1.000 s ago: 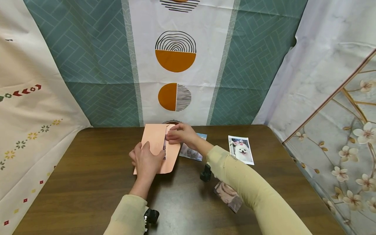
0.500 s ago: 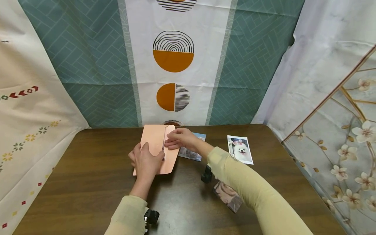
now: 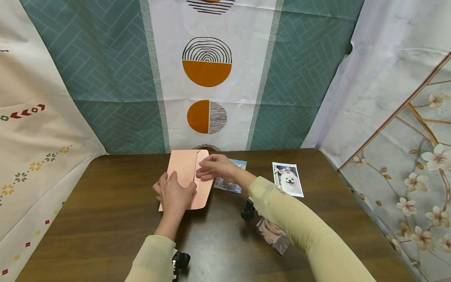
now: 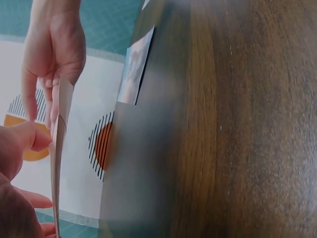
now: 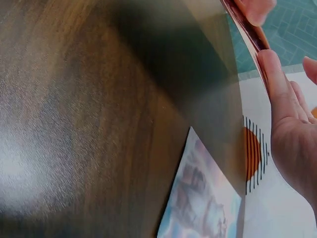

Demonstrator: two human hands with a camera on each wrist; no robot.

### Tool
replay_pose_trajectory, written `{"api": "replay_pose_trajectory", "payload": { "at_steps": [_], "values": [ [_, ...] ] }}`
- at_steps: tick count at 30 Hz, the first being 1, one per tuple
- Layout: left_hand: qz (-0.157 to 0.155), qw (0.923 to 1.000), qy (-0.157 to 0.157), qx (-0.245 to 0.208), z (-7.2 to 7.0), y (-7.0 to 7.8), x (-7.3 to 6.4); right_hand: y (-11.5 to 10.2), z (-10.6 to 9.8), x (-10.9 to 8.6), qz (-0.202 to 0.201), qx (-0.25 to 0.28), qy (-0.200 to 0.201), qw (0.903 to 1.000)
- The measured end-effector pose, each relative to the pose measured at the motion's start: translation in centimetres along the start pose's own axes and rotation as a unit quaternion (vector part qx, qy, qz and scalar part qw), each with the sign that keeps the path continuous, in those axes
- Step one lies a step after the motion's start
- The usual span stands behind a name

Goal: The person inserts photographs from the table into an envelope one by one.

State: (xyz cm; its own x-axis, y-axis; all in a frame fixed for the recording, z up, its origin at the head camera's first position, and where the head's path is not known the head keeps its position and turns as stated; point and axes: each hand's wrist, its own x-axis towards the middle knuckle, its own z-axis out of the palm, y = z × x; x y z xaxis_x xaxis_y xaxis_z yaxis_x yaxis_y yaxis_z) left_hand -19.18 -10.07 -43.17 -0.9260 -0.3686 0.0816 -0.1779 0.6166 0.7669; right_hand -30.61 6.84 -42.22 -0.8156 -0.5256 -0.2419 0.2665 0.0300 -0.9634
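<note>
In the head view, a peach paper envelope (image 3: 181, 162) is held tilted near the table's far edge, its long flap along the right side. My left hand (image 3: 175, 196) grips the envelope's left part, thumb on its face. My right hand (image 3: 217, 167) touches the flap with nearly straight fingers; its thumb stands apart in the right wrist view. Edge-on, the envelope (image 4: 57, 163) appears thin in the left wrist view. A bluish photo (image 3: 227, 185) lies on the table behind the right hand, partly hidden. What is inside the envelope is almost wholly covered.
A white-bordered photo of a white dog (image 3: 289, 180) lies at the table's far right. Another brownish photo (image 3: 273, 237) lies nearer, partly under the right sleeve (image 3: 282, 207). Curtains (image 3: 208, 90) rise behind the brown wooden table (image 3: 95, 219).
The right hand has pressed the flap a little leftward over the envelope's opening, so the picture seen in the gap is now nearly hidden. The left hand keeps its hold.
</note>
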Motion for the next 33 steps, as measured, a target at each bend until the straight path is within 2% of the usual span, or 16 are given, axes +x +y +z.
{"api": "replay_pose_trajectory", "payload": {
  "at_steps": [8, 14, 24, 29, 33],
  "values": [
    [0.002, 0.9999, 0.003, 0.015, -0.3, -0.3, 0.0, -0.9, -1.9, -0.3, -0.021, 0.005, 0.019, 0.9996],
    [0.009, 0.9997, 0.007, 0.022, -0.4, -0.5, 0.1, -1.8, -4.2, -0.6, -0.04, -0.01, 0.05, 0.9979],
    [0.016, 0.9995, 0.014, 0.022, -0.4, -0.8, 0.0, -3.1, -8.8, -1.5, -0.036, -0.058, 0.104, 0.9923],
    [0.016, 0.9995, 0.012, 0.025, -0.5, -1.0, 0.1, -3.0, -10.6, -1.8, -0.031, -0.076, 0.134, 0.9876],
    [0.014, 0.9995, 0.008, 0.027, -0.6, -1.2, 0.2, -2.6, -11.8, -2.0, -0.032, -0.117, 0.146, 0.9818]
  ]
}}
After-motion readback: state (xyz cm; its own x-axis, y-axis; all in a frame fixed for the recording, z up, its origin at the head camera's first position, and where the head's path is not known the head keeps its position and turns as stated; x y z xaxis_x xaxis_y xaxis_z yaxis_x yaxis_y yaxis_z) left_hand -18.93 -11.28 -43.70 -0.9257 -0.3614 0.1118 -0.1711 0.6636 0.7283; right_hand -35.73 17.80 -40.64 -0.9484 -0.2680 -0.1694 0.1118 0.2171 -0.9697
